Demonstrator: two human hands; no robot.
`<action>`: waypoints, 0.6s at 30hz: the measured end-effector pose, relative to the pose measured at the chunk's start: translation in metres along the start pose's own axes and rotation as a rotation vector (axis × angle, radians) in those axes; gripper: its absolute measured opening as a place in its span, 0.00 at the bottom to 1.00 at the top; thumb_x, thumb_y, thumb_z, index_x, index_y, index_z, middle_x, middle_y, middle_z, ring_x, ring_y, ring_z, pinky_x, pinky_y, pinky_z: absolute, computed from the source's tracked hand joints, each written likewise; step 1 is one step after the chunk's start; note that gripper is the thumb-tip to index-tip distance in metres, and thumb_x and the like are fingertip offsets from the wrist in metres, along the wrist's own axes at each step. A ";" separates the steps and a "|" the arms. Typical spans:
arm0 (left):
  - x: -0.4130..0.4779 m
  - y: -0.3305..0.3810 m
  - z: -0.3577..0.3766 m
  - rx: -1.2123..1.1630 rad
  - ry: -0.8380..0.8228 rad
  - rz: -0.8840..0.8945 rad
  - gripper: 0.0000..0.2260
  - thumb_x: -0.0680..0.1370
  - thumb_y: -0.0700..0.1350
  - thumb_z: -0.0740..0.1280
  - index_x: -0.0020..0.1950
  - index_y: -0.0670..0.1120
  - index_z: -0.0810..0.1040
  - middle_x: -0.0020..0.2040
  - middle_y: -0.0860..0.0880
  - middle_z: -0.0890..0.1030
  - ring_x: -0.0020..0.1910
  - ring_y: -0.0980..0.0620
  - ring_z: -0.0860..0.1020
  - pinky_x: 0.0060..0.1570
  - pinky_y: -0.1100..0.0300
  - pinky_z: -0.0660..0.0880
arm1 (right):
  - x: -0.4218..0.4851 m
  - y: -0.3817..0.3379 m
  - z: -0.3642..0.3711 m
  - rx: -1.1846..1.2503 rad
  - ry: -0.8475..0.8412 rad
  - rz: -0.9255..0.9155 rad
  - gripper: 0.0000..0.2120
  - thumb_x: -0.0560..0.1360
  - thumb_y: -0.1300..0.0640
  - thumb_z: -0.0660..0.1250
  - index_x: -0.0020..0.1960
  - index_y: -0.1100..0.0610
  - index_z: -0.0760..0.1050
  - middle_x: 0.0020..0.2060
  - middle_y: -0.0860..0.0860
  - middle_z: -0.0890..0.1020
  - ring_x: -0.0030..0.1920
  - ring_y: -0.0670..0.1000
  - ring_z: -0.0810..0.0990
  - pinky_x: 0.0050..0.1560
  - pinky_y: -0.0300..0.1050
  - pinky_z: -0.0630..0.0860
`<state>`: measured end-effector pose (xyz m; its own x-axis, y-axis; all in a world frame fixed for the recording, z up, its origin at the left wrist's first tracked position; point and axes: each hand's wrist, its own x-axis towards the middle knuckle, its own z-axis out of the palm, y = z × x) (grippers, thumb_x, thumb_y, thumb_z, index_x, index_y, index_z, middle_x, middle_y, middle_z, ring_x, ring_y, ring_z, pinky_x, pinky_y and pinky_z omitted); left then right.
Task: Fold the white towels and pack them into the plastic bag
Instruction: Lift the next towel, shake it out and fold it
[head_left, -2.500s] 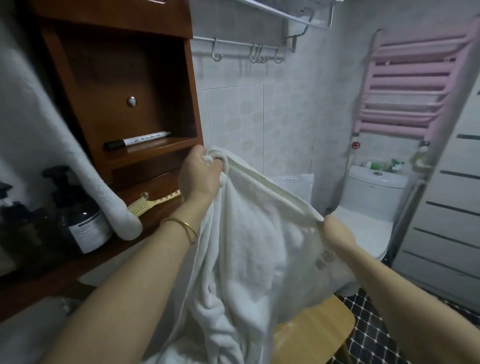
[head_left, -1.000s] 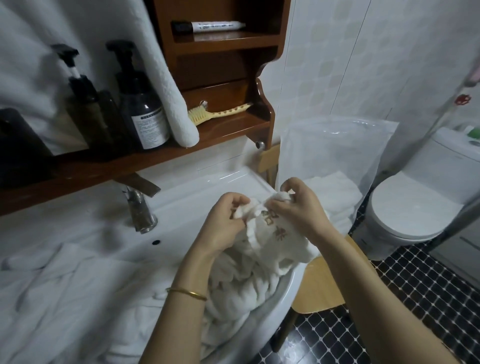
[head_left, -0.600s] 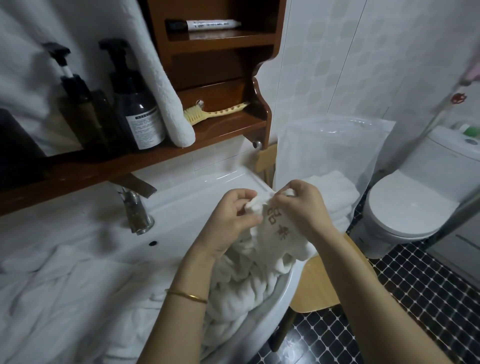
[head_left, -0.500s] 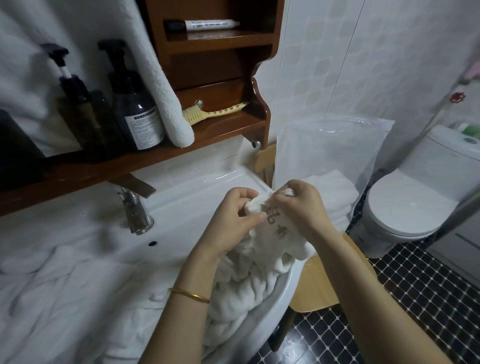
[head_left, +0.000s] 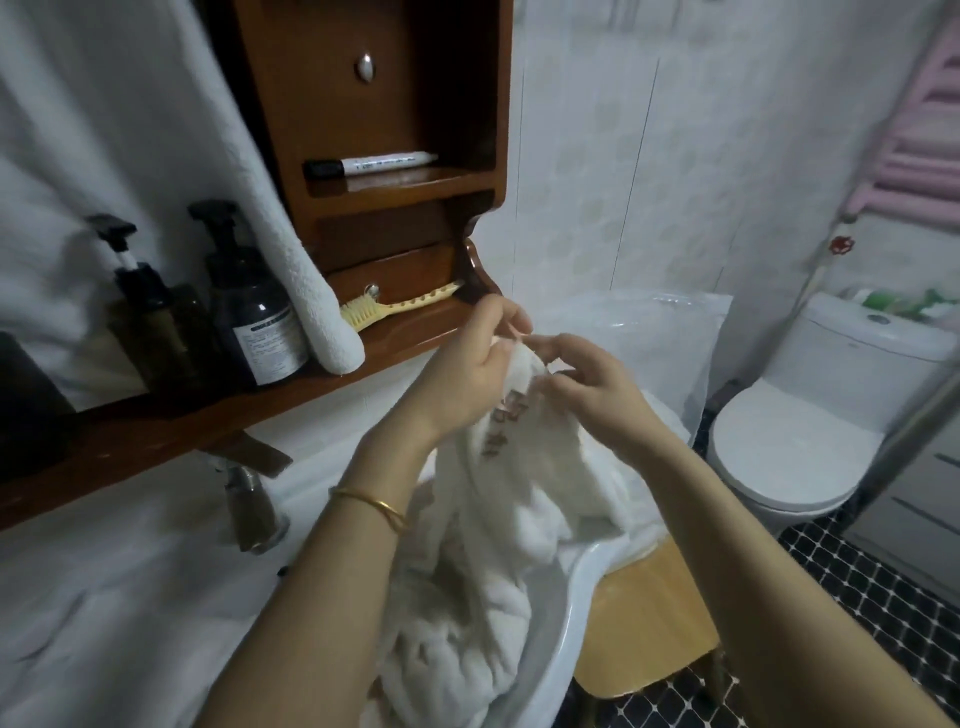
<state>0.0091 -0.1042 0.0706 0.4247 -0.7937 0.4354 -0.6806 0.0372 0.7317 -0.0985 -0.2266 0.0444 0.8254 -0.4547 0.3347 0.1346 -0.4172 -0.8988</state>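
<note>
Two hands meet above the sink (head_left: 571, 584). We see the left hand (head_left: 467, 374) and the right hand (head_left: 597, 395) each pinching the top edge of a white towel (head_left: 524, 467), thumbs and fingertips curled onto the cloth, the two pinches nearly touching. The towel hangs from that grip with brown lettering facing us just below the left hand. Its bulk lies bunched in the right end of the sink and spills over the rim. A gold bangle (head_left: 374, 504) circles the left wrist. Behind the hands a clear bag (head_left: 670, 332) stands upright before the tiled wall. White cloth shows at its foot, partly hidden by the right hand, and we cannot tell whether that cloth is inside the bag. A wooden stool (head_left: 644, 623) sits just beside the sink's right edge, and a toilet (head_left: 795, 452) stands further right on dark tiles. To the left we find a faucet (head_left: 249, 504), and above it a wood shelf (head_left: 171, 421) carrying two dark pump bottles (head_left: 254, 312) and a yellow brush (head_left: 395, 306). A second towel (head_left: 291, 260) hangs down with its end resting on the shelf between bottles and brush. A marker (head_left: 374, 163) lies in the cabinet nook higher up.
</note>
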 end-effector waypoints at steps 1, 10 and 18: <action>0.013 0.009 -0.006 0.044 -0.031 0.071 0.09 0.80 0.40 0.56 0.54 0.53 0.69 0.51 0.53 0.74 0.53 0.60 0.74 0.51 0.62 0.72 | 0.007 -0.007 -0.008 0.073 -0.005 0.018 0.04 0.72 0.68 0.63 0.44 0.62 0.75 0.36 0.41 0.81 0.31 0.43 0.75 0.31 0.33 0.71; 0.071 0.070 -0.047 0.351 0.007 0.377 0.10 0.80 0.37 0.56 0.57 0.50 0.69 0.50 0.52 0.70 0.49 0.57 0.70 0.46 0.63 0.67 | 0.039 -0.021 -0.061 0.066 -0.235 0.148 0.11 0.76 0.53 0.67 0.36 0.55 0.80 0.33 0.50 0.80 0.37 0.49 0.80 0.39 0.44 0.79; 0.067 0.098 -0.066 0.524 0.428 0.641 0.13 0.75 0.28 0.57 0.57 0.36 0.73 0.45 0.46 0.72 0.46 0.42 0.72 0.45 0.58 0.67 | 0.031 0.033 -0.058 0.036 -0.140 0.346 0.16 0.79 0.51 0.63 0.51 0.65 0.79 0.43 0.56 0.81 0.45 0.55 0.81 0.50 0.54 0.78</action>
<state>0.0107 -0.1138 0.2063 -0.0123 -0.4206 0.9071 -0.9996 0.0297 0.0002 -0.0998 -0.3000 0.0412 0.8918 -0.4514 -0.0305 -0.1485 -0.2284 -0.9622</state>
